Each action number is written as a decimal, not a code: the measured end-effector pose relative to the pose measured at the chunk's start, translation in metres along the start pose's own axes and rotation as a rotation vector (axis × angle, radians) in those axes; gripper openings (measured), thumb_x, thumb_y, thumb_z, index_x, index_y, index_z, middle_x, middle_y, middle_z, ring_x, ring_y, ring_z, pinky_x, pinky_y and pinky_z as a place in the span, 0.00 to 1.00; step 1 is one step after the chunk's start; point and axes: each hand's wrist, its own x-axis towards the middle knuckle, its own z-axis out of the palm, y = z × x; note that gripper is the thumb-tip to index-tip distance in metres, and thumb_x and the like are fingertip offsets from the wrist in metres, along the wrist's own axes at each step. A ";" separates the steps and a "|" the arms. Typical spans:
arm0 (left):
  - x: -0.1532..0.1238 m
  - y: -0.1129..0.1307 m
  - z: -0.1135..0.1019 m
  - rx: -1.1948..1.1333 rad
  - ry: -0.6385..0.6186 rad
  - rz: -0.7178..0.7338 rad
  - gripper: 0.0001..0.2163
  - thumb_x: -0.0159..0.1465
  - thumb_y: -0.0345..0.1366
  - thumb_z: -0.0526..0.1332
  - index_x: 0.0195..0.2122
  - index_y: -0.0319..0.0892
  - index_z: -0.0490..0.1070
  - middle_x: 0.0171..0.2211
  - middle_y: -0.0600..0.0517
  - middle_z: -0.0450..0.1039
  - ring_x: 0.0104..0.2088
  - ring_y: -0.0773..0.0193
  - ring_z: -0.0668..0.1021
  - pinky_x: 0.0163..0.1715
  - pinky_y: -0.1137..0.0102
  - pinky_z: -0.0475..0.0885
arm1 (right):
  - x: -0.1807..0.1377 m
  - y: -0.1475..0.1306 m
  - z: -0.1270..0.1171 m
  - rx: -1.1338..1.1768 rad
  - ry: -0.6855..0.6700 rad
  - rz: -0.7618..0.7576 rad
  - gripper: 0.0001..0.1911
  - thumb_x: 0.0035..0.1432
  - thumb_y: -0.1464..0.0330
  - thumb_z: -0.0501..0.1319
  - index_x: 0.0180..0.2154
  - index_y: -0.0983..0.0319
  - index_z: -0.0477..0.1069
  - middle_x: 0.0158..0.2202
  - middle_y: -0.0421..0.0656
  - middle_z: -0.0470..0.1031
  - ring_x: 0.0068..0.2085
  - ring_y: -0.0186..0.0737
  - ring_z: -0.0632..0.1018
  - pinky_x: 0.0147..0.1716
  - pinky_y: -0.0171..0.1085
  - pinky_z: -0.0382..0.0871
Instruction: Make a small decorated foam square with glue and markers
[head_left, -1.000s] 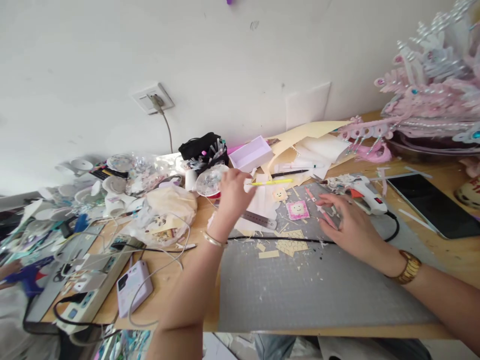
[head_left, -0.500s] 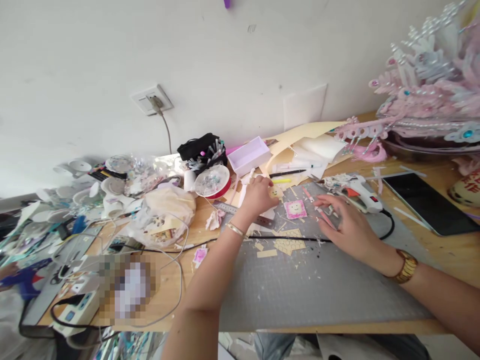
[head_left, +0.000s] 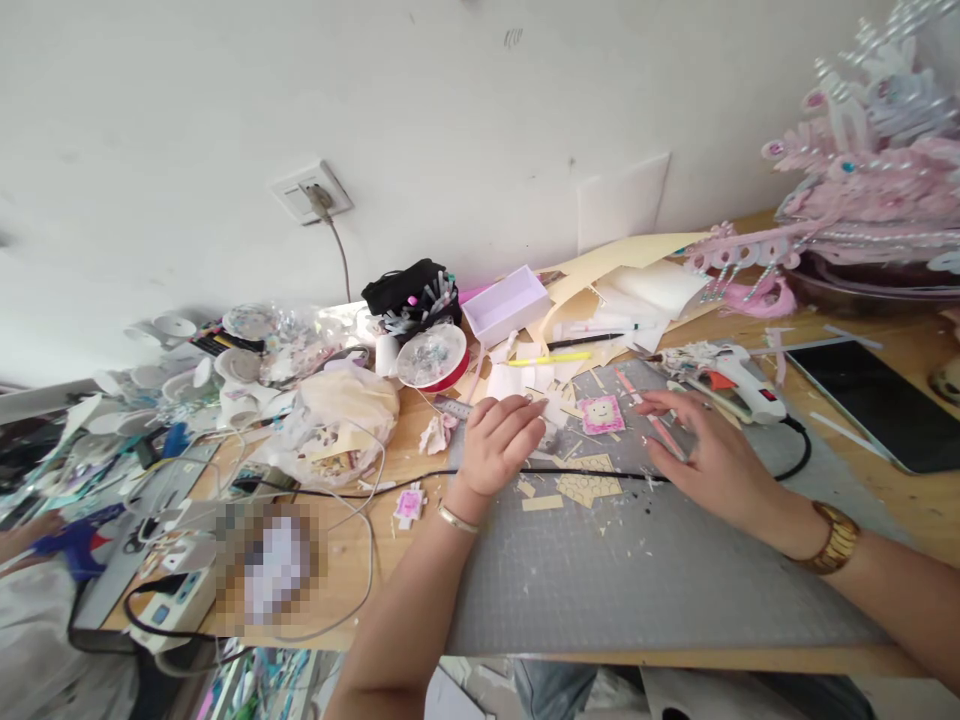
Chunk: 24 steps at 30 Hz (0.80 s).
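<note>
My left hand (head_left: pixel 501 440) is over the left part of the grey cutting mat (head_left: pixel 600 590), beside a metal ruler (head_left: pixel 451 406). Its fingers are curled together, and whatever may be in them is hidden. My right hand (head_left: pixel 694 455) hovers with thumb and fingers apart near a slim pink pen-like tool (head_left: pixel 628 382). Between the hands lies a small square card with a pink border and a drawn face (head_left: pixel 602 414). Below the card are a cream sheet with drawn outlines (head_left: pixel 590 482) and paper scraps.
A black cable (head_left: pixel 555 471) crosses the mat. To the right are a hot glue gun (head_left: pixel 746 380) and a phone (head_left: pixel 870 400). Behind stand a lilac box (head_left: pixel 508 308) and a black pen pouch (head_left: pixel 412 300). Another person's hand (head_left: pixel 30 535) is at the far left.
My left hand has drawn back toward me from the paper pieces beside the face card. My right hand stays about where it was. The view has shifted slightly.
</note>
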 end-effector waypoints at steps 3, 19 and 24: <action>-0.004 0.006 -0.006 0.016 0.046 0.063 0.11 0.70 0.27 0.55 0.48 0.49 0.72 0.44 0.52 0.83 0.47 0.62 0.82 0.45 0.64 0.67 | 0.000 -0.001 0.000 0.010 -0.018 0.014 0.18 0.61 0.68 0.58 0.53 0.54 0.65 0.43 0.46 0.80 0.41 0.49 0.81 0.39 0.47 0.77; 0.005 0.013 0.016 -0.335 -0.002 -0.596 0.04 0.66 0.30 0.62 0.39 0.46 0.75 0.38 0.50 0.81 0.44 0.58 0.82 0.49 0.60 0.73 | -0.002 0.000 0.002 0.012 -0.020 -0.029 0.16 0.61 0.70 0.58 0.51 0.54 0.68 0.42 0.45 0.80 0.41 0.49 0.80 0.39 0.46 0.75; -0.004 -0.010 0.024 -0.683 -0.027 -1.075 0.09 0.61 0.33 0.66 0.43 0.43 0.76 0.39 0.48 0.80 0.39 0.61 0.82 0.38 0.68 0.78 | -0.004 0.002 0.004 0.028 -0.045 -0.003 0.17 0.61 0.70 0.58 0.52 0.54 0.67 0.43 0.45 0.79 0.43 0.49 0.79 0.40 0.47 0.75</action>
